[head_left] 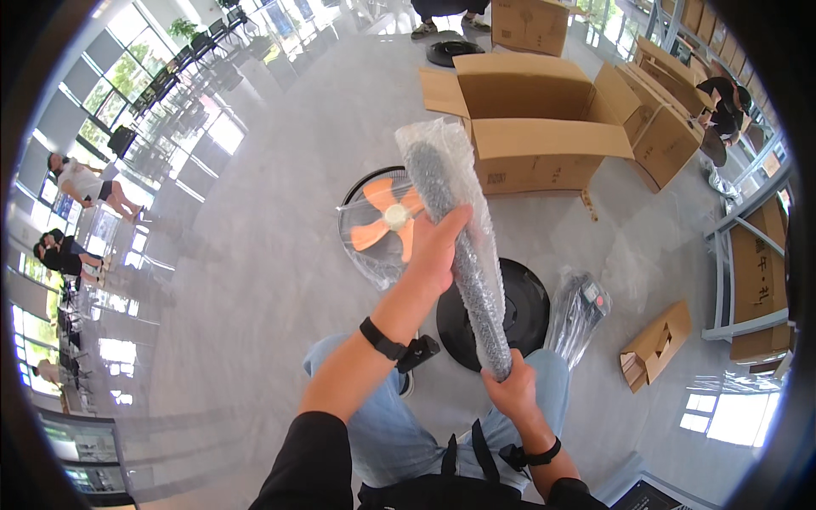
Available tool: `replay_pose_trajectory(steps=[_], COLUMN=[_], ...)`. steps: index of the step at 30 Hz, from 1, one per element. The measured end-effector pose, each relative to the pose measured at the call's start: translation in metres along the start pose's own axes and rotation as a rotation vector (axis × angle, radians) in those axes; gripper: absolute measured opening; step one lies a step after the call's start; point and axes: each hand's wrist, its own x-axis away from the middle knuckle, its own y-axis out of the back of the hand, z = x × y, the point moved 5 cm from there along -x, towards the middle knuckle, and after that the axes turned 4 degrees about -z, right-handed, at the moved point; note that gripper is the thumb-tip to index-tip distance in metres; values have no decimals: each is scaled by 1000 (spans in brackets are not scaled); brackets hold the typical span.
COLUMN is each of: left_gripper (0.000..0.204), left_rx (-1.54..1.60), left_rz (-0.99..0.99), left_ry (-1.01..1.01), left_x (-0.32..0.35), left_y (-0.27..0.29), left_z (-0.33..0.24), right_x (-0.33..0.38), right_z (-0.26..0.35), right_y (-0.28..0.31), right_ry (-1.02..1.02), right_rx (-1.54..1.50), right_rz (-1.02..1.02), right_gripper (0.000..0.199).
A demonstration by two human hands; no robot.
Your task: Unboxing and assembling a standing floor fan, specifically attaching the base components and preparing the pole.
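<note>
A long dark pole [472,276] in bubble wrap slants across in front of me, its far end up and to the left. Around its middle, my left hand [444,246] is closed. Its near end is in my right hand [512,387], also closed, above my right knee. Below the pole a round black fan base [534,299] lies flat on the floor, partly hidden by the pole. Beyond my left hand is a fan head with orange blades [374,234], under clear plastic. To the right of the base lies a plastic-wrapped part [585,310] with a red spot.
A large open cardboard box [552,140] stands ahead, beside another open carton [663,140]. A small cardboard piece [656,347] lies at right, near metal shelving [748,327]. Another black disc [455,53] is farther off. Other people are in the background.
</note>
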Motion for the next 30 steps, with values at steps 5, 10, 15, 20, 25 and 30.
replay_pose_trajectory(steps=[5, 10, 15, 20, 25, 30], left_gripper=[30, 36, 41, 43, 33, 29], left_rx=[10, -87, -226, -281, -391, -549], left_rz=[114, 283, 421, 365, 368, 490], left_ry=[43, 188, 185, 186, 1, -234], left_x=[1, 26, 40, 47, 47, 50], left_y=[5, -7, -18, -13, -13, -14], left_z=[12, 40, 48, 43, 34, 37], right_x=[-20, -52, -68, -72, -74, -96], right_z=[24, 36, 35, 21, -8, -7], right_y=[-8, -9, -13, -33, -71, -18], right_ry=[-10, -71, 25, 58, 109, 367], right_rx=[-425, -688, -952, -969, -835, -5], right_rz=[293, 387, 468, 533, 423, 135], right_gripper=[44, 47, 58, 63, 78, 82])
